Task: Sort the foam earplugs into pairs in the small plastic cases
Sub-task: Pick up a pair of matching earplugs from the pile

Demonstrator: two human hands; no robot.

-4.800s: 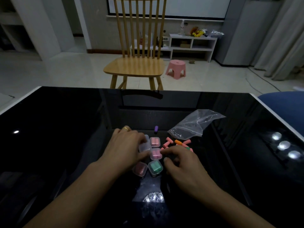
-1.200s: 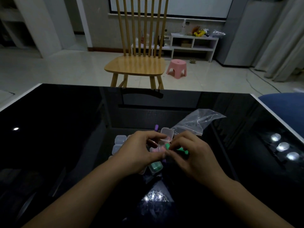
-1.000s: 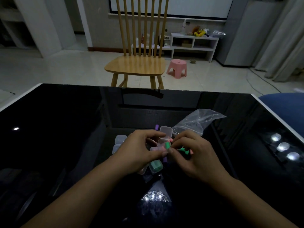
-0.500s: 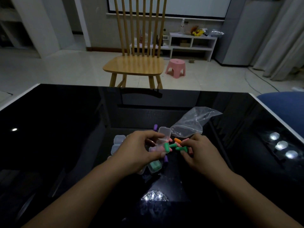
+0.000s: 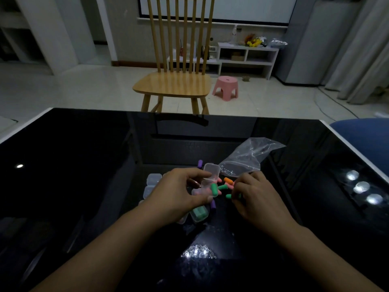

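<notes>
One green earplug [image 5: 214,189] upright in open clear case [image 5: 210,178].

Left hand [image 5: 179,194] pinching — right hand [image 5: 255,197] curled, fingers down.

Wooden chair [image 5: 175,81] (pink stool [image 5: 225,87] beside it).

**Colours on and around the table**

Table [image 5: 84,165]: glossy black top, white edge. Open case [image 5: 211,173]: clear, colourless; holds one green earplug [image 5: 214,189]. Closed case [image 5: 199,212]: clear, mint-green contents. Spare cases [image 5: 153,179]: frosted clear. Loose earplugs: orange [image 5: 228,181], green [image 5: 222,187], purple [image 5: 200,163] and [image 5: 213,205], pink [image 5: 219,179]. Plastic bag [image 5: 248,157]: transparent. Chair [image 5: 176,81]: pale honey wood. Stool [image 5: 225,87]: pink. Seat at right [image 5: 364,133]: blue. Shelf unit [image 5: 246,57]: white.
</notes>
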